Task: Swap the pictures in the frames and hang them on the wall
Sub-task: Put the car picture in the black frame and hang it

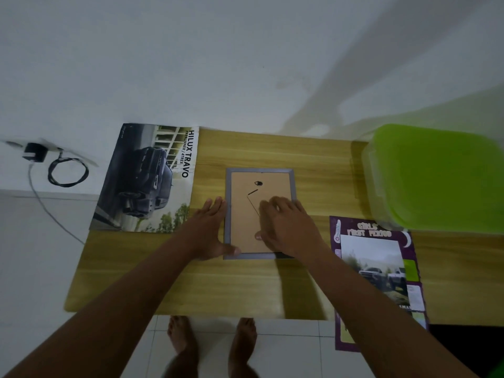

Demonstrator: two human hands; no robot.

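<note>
The grey-rimmed rectangular picture frame (260,170) lies face down on the light wooden table (313,154), my left hand (211,227) flat against its rim, right hand (286,225) spread on its brown backing (242,227): swapping barely begun, I judge, nothing hung.

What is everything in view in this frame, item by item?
table: one, light wood, against the wall
picture frame: one, grey, brown back up, mid-table
truck brochure: one, dark, table's left end
booklet: one, purple, table's right edge
truck photo: one, pale, on the booklet
box: one, green lid, far right
charger: one, black, corded, left wall
feet: two, bare, on white tiles
left hand: one, at the frame's left edge
right hand: one, resting on the frame's back
</note>
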